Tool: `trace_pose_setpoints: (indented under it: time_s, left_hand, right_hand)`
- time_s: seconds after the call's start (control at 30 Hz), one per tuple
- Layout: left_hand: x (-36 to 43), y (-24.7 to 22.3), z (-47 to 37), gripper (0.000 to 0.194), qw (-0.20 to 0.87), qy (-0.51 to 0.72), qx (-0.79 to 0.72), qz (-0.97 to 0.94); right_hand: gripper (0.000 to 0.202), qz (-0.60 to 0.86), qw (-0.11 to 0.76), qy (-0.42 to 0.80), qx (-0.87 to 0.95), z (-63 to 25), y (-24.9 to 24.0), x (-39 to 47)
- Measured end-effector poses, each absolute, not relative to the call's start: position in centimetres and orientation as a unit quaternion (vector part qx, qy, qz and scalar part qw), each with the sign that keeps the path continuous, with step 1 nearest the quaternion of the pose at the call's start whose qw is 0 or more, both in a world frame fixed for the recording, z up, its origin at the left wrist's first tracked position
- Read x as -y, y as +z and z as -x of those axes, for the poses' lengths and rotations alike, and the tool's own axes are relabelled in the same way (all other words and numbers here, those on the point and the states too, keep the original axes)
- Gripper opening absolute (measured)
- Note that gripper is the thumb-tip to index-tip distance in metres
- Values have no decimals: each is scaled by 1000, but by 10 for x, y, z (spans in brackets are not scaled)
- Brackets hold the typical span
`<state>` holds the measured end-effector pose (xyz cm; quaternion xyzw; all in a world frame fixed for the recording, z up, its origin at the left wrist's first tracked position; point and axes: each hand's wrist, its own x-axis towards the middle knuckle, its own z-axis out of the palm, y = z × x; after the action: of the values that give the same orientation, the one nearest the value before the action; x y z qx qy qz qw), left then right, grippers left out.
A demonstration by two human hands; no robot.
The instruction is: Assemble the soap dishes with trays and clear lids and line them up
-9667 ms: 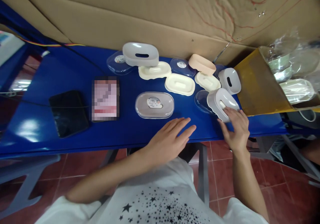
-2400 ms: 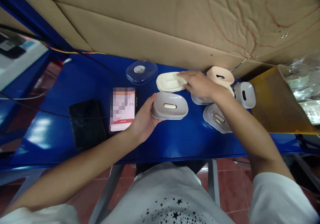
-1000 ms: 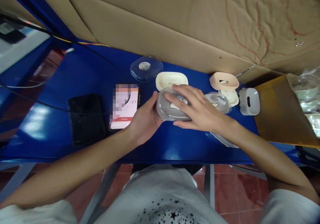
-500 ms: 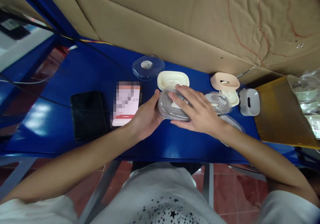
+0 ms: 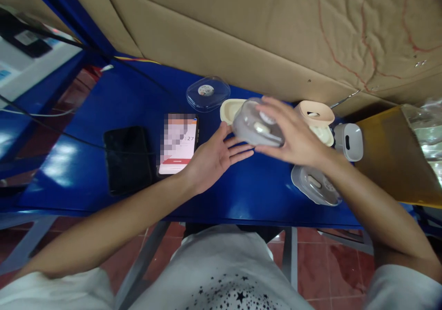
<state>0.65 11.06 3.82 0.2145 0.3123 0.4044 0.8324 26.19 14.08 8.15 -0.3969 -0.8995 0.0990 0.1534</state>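
Note:
My right hand (image 5: 288,132) grips a grey oval container (image 5: 257,125) with a clear cover, holding it tilted above the table. A pale piece and a round sticker show on its top, slightly blurred. My left hand (image 5: 221,153), palm turned up, has its fingers spread at the container's lower left side; whether they touch it I cannot tell. Behind the held container, a cream oval tray (image 5: 228,110) is partly covered. Below my right wrist lies another grey covered container (image 5: 316,184).
A clear lid (image 5: 208,93) lies by the cardboard wall. To the left are a lit phone (image 5: 177,146) and a black tablet-like device (image 5: 127,160). A peach box (image 5: 316,113), a cream piece (image 5: 324,135) and a grey box (image 5: 349,142) stand right, beside a cardboard box (image 5: 390,155).
The grey container has moved up and to the right in my right hand and tilted. My left hand has let go of it and spread its fingers.

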Motion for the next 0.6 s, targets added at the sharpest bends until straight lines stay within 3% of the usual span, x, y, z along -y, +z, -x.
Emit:
trace_pose_setpoints:
  time_s: [0.23, 0.6]
  left_hand:
    - [-101, 34, -6, 35, 783, 355, -376, -347]
    - [-104, 41, -3, 17, 706, 376, -397, -449]
  right_hand:
    - [93, 497, 56, 76, 863, -313, 69, -208]
    - [84, 534, -1, 18, 846, -294, 73, -215]
